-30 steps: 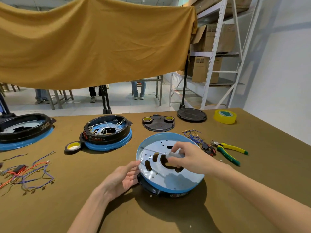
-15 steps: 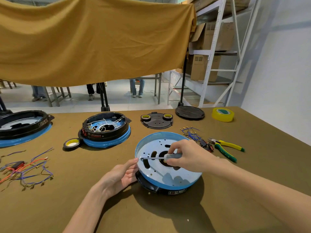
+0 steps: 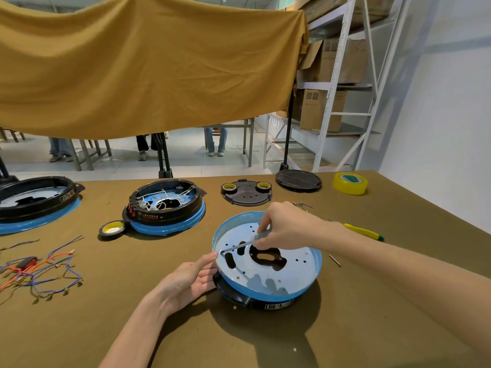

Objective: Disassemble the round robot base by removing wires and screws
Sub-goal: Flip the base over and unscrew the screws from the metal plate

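Lying underside-up, round robot base (image 3: 268,272) shows pale perforated metal.

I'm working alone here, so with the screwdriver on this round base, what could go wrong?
The screwdriver tip sits at the base's left rim, right beside the left hand's fingertips; a slip could jab them. The base looks tilted, so it may rock under pressure. A freed screw could roll off among the loose wires.
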The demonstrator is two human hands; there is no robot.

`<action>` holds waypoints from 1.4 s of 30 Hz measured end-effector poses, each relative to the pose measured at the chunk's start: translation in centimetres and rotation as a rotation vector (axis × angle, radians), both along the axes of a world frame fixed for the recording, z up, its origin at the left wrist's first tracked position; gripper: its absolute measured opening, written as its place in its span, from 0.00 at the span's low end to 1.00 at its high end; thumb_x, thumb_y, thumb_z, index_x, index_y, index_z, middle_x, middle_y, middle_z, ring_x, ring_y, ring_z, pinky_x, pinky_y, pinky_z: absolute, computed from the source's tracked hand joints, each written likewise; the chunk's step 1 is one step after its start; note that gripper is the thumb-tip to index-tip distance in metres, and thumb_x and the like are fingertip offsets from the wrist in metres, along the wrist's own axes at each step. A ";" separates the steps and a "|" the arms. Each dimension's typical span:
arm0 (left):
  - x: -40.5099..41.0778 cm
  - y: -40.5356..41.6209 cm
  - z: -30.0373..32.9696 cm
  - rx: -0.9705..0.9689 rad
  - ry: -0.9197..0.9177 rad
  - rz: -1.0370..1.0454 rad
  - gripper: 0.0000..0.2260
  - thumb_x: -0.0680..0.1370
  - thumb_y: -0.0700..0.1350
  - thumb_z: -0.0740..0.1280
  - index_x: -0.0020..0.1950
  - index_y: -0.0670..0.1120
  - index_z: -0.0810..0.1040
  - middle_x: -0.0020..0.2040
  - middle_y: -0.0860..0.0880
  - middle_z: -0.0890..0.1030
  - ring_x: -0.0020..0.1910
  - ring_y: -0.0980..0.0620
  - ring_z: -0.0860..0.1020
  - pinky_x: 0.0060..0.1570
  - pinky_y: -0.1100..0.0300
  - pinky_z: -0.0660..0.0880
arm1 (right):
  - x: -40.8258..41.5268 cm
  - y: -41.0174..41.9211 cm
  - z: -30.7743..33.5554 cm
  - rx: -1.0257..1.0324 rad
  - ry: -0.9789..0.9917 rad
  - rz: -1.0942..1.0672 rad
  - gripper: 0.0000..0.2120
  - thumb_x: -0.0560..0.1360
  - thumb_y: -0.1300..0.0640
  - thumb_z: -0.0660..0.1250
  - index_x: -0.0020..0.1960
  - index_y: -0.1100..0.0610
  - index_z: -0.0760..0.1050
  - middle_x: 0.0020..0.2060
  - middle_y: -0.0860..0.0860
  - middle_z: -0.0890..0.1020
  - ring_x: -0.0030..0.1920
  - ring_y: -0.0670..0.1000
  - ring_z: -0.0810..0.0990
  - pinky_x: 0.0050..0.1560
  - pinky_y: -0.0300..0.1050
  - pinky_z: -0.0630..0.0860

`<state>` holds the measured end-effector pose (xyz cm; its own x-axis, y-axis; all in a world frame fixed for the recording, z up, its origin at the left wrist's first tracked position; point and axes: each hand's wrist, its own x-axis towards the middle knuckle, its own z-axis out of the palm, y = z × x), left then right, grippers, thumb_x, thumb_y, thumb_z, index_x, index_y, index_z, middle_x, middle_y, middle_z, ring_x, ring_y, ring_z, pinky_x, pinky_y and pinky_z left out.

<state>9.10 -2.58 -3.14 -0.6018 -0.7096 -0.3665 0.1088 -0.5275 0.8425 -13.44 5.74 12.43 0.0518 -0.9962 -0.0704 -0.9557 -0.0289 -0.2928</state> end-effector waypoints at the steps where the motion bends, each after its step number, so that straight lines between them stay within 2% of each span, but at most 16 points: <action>1: 0.0 0.0 0.1 -0.002 -0.008 0.001 0.45 0.58 0.52 0.88 0.68 0.36 0.75 0.60 0.36 0.84 0.60 0.41 0.84 0.51 0.52 0.84 | 0.5 -0.6 0.7 0.029 0.022 -0.003 0.12 0.75 0.47 0.74 0.50 0.55 0.86 0.37 0.48 0.85 0.33 0.46 0.78 0.28 0.36 0.70; 5: 0.0 -0.1 0.2 0.021 0.010 -0.004 0.37 0.66 0.50 0.84 0.68 0.36 0.75 0.61 0.36 0.84 0.60 0.40 0.84 0.50 0.51 0.84 | 2.7 -3.4 4.0 0.164 0.104 -0.011 0.10 0.72 0.55 0.75 0.40 0.60 0.78 0.30 0.51 0.79 0.29 0.51 0.78 0.29 0.40 0.73; 7: 0.1 -0.2 0.1 0.040 0.031 -0.002 0.32 0.70 0.48 0.80 0.68 0.36 0.75 0.61 0.35 0.84 0.60 0.40 0.84 0.50 0.51 0.84 | 3.8 -4.4 5.3 0.173 0.091 -0.007 0.09 0.69 0.57 0.77 0.38 0.61 0.79 0.30 0.53 0.80 0.27 0.50 0.79 0.29 0.40 0.75; 11: 0.1 -0.1 0.1 0.031 0.032 -0.003 0.29 0.73 0.48 0.78 0.68 0.36 0.75 0.62 0.36 0.83 0.61 0.40 0.84 0.50 0.51 0.84 | 5.2 -5.8 5.7 -0.084 -0.011 -0.032 0.11 0.66 0.60 0.80 0.42 0.66 0.82 0.30 0.57 0.85 0.27 0.51 0.85 0.30 0.47 0.84; 13: 0.0 0.0 0.2 0.023 0.011 0.004 0.30 0.72 0.49 0.79 0.68 0.37 0.75 0.61 0.36 0.84 0.60 0.40 0.84 0.50 0.52 0.84 | 5.4 -6.1 5.2 -0.135 0.004 -0.031 0.12 0.69 0.58 0.79 0.40 0.65 0.79 0.24 0.54 0.82 0.24 0.51 0.83 0.23 0.44 0.80; 17: 0.0 0.0 0.3 0.032 0.004 0.013 0.31 0.70 0.50 0.80 0.67 0.37 0.75 0.60 0.36 0.84 0.60 0.40 0.84 0.50 0.51 0.84 | 5.6 -6.7 5.3 -0.149 0.161 -0.045 0.26 0.77 0.38 0.69 0.35 0.61 0.76 0.15 0.47 0.74 0.16 0.48 0.77 0.17 0.35 0.68; 19: 0.1 -0.1 0.3 0.031 0.004 0.006 0.31 0.71 0.50 0.79 0.68 0.37 0.75 0.60 0.36 0.84 0.60 0.40 0.84 0.52 0.51 0.84 | 5.7 -6.9 5.6 -0.125 0.152 -0.040 0.25 0.80 0.40 0.65 0.36 0.60 0.75 0.14 0.46 0.73 0.14 0.47 0.74 0.16 0.34 0.67; 21: 0.2 -0.2 0.5 0.030 -0.009 -0.012 0.29 0.73 0.50 0.78 0.68 0.37 0.75 0.61 0.37 0.84 0.61 0.41 0.84 0.53 0.52 0.84 | 5.7 -7.1 5.9 -0.108 0.164 0.014 0.19 0.79 0.45 0.68 0.38 0.59 0.75 0.16 0.47 0.76 0.16 0.46 0.75 0.17 0.33 0.67; 23: 0.2 -0.3 0.7 0.034 -0.029 -0.029 0.29 0.73 0.50 0.77 0.68 0.37 0.75 0.61 0.37 0.84 0.61 0.41 0.84 0.53 0.52 0.84 | 5.4 -7.1 6.3 -0.101 0.171 0.082 0.12 0.75 0.50 0.74 0.42 0.58 0.76 0.27 0.50 0.83 0.25 0.47 0.80 0.22 0.36 0.70; 26: 0.2 -0.2 0.9 0.044 -0.029 -0.044 0.30 0.71 0.50 0.78 0.68 0.36 0.75 0.61 0.37 0.84 0.60 0.41 0.84 0.53 0.52 0.84 | 5.5 -6.7 6.7 -0.084 0.150 0.192 0.15 0.67 0.55 0.80 0.49 0.55 0.78 0.41 0.49 0.81 0.38 0.48 0.80 0.30 0.38 0.71; 28: 0.3 -0.1 1.1 0.059 -0.019 -0.056 0.30 0.72 0.50 0.77 0.68 0.36 0.75 0.61 0.36 0.84 0.61 0.40 0.84 0.52 0.52 0.84 | 5.6 -6.6 6.7 -0.068 0.157 0.226 0.16 0.67 0.54 0.80 0.51 0.53 0.78 0.41 0.47 0.80 0.39 0.46 0.78 0.28 0.37 0.68; 30: 0.5 -0.2 1.4 0.076 -0.015 -0.079 0.30 0.73 0.49 0.77 0.68 0.36 0.75 0.62 0.35 0.83 0.61 0.40 0.84 0.52 0.51 0.84 | 5.8 -6.7 6.4 -0.086 0.232 0.215 0.17 0.71 0.45 0.77 0.51 0.55 0.79 0.39 0.49 0.83 0.37 0.50 0.82 0.25 0.35 0.69; 33: 0.6 -0.1 1.7 0.065 -0.028 -0.133 0.30 0.73 0.51 0.76 0.68 0.35 0.75 0.62 0.34 0.83 0.61 0.39 0.83 0.51 0.52 0.84 | 5.7 -6.9 6.5 -0.177 0.337 0.149 0.23 0.78 0.37 0.66 0.42 0.57 0.76 0.28 0.50 0.81 0.27 0.51 0.83 0.24 0.38 0.71; 35: 0.4 0.1 1.8 0.045 -0.056 -0.134 0.32 0.71 0.54 0.76 0.67 0.35 0.75 0.61 0.35 0.84 0.60 0.40 0.84 0.51 0.53 0.84 | 5.5 -7.2 6.7 -0.218 0.336 0.132 0.22 0.79 0.39 0.65 0.39 0.58 0.75 0.25 0.50 0.79 0.26 0.52 0.82 0.26 0.41 0.74; 38: 0.0 0.3 1.5 0.011 -0.085 -0.078 0.35 0.67 0.57 0.77 0.65 0.35 0.76 0.59 0.36 0.85 0.58 0.40 0.85 0.50 0.54 0.85 | 5.4 -7.4 6.6 -0.196 0.193 0.119 0.15 0.76 0.46 0.71 0.45 0.59 0.76 0.28 0.51 0.82 0.21 0.47 0.80 0.23 0.38 0.75; 42: 0.0 0.5 1.1 -0.014 -0.105 -0.057 0.33 0.69 0.57 0.76 0.64 0.35 0.77 0.58 0.37 0.85 0.58 0.41 0.85 0.55 0.52 0.84 | 5.4 -7.6 6.7 -0.184 0.084 0.134 0.14 0.70 0.54 0.78 0.51 0.60 0.81 0.41 0.54 0.85 0.37 0.50 0.84 0.32 0.41 0.80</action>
